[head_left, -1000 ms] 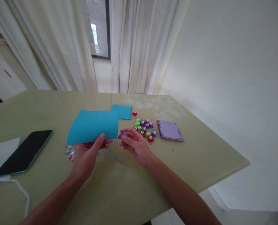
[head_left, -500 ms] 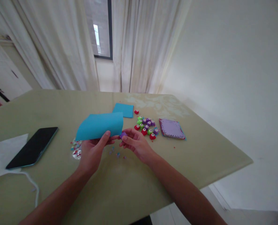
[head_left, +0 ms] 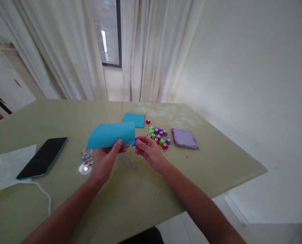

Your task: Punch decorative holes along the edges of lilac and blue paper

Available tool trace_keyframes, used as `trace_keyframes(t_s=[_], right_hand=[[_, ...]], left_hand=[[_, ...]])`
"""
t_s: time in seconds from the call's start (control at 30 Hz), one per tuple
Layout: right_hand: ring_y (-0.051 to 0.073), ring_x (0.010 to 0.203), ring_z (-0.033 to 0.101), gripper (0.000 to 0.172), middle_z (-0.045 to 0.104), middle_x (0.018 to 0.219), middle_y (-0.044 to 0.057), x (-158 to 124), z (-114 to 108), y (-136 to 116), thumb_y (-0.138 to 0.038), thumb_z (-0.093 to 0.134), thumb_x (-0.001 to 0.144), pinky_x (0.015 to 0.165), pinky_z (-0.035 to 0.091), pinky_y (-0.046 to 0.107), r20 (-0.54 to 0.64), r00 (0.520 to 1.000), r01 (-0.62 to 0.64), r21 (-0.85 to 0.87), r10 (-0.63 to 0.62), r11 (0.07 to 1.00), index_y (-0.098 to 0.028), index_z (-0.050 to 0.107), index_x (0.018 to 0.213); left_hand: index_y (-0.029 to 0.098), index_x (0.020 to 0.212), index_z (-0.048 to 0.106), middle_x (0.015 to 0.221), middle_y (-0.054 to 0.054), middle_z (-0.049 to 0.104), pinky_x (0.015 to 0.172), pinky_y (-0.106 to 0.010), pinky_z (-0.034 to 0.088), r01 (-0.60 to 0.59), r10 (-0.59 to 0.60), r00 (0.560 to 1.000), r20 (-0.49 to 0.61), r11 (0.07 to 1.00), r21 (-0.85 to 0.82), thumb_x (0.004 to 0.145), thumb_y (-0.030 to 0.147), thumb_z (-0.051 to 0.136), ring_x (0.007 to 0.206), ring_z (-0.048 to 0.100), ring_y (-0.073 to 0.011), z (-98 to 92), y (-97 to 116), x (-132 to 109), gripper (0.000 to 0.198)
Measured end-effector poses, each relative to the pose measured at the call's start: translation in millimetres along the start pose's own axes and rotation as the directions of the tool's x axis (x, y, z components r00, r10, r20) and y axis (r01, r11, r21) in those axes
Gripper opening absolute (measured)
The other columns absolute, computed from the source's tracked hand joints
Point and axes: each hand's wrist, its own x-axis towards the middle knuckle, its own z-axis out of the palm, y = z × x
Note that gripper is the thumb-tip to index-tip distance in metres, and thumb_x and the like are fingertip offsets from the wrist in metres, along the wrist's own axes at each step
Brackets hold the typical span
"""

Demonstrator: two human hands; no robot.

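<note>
1. Table (head_left: 217,162): olive top, fills the lower half of the frame.
2. Blue sheet (head_left: 112,135): centre frame, off the table. A second ago it lay flatter and spread further left; now it bows up and sits more to the right.
3. White paper (head_left: 5,167) and phone (head_left: 42,157): left edge, untouched (their shift in frame looks like head motion).
4. Left hand (head_left: 103,161): pinching the sheet's lower edge, thumb on top, fingers under. Same hold as before, only carried rightward.
5. Right hand (head_left: 149,152): just right of centre, fingers closed round the purple punch (head_left: 136,142).
6. Purple-topped stack (head_left: 184,138) right of centre, small blue sheet (head_left: 134,119) above centre: both unmoved.
7. Cluster of small punches (head_left: 159,134): red, green, purple, just beyond the right hand.
8. Key change: the punch stood apart from the sheet's lower right corner; now it meets that corner. Judgement: sheet edge and punch are being brought together; whether the paper is in its slot, can't tell.
9. Paper bits (head_left: 86,156): scattered left of the left hand.
</note>
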Motion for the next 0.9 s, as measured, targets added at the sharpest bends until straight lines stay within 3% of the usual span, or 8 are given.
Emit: trace_keyframes(t_s=[0.27,0.6,0.9], right_hand=[[0.010,0.068,0.066,0.049,0.076,0.089,-0.001,-1,1,1,-0.050,0.100,0.070,0.065,0.050,0.024,-0.016,1.000,0.024,0.012,-0.024,1.000,-0.020,0.074,0.098],[0.010,0.068,0.065,0.047,0.074,0.089,-0.002,0,-3,3,-0.049,0.100,0.071,0.066,0.049,0.024,-0.043,0.997,0.056,-0.027,-0.058,0.998,-0.021,0.075,0.099],[0.011,0.071,0.064,0.048,0.072,0.090,-0.002,-2,-2,1,-0.051,0.099,0.070,0.066,0.049,0.025,-0.033,0.998,0.058,-0.047,-0.060,0.997,-0.022,0.073,0.098]], left_hand=[[0.012,0.100,0.080,0.090,-0.014,0.086,0.076,-0.037,0.069,-0.002,0.001,1.000,-0.016,0.998,-0.055,0.078,0.056,0.091,0.082,0.084,-0.0295,1.2,-1,3,0.051],[0.012,0.090,0.077,0.086,-0.016,0.085,0.075,-0.041,0.069,0.081,-0.084,0.995,-0.059,0.995,-0.051,0.063,0.065,0.094,0.080,0.084,-0.0337,7.1,13,-2,0.062],[0.013,0.084,0.079,0.083,-0.014,0.084,0.075,-0.040,0.069,0.095,-0.096,0.995,-0.017,0.995,-0.043,0.067,0.063,0.094,0.077,0.083,-0.0306,7.9,11,-4,0.055]])
